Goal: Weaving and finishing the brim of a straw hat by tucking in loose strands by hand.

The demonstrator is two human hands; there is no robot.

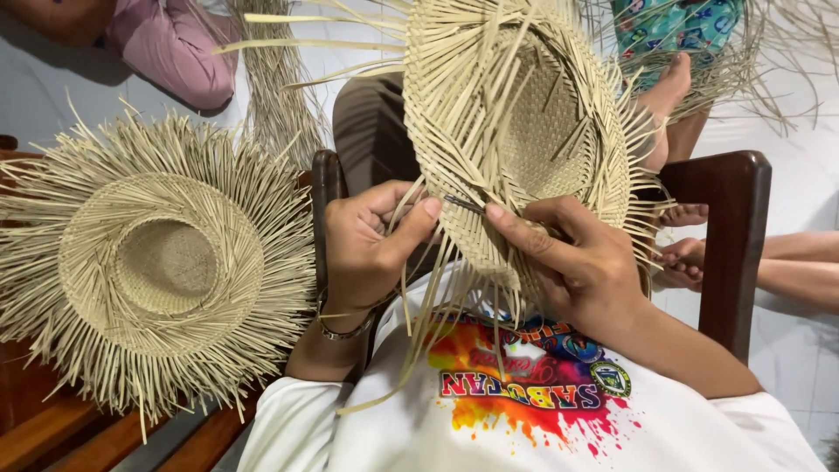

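The brim of an unfinished straw hat [516,122] is pinched by the left hand [367,245] and the right hand [585,262], just above the lap; a thin dark tool [463,204] is gripped in the right fingers; the crown and inner brim appear woven, while loose strands are left at the edge; a second straw hat [157,262] is seen on the wooden bench [52,428]; the tool's tip is hidden.
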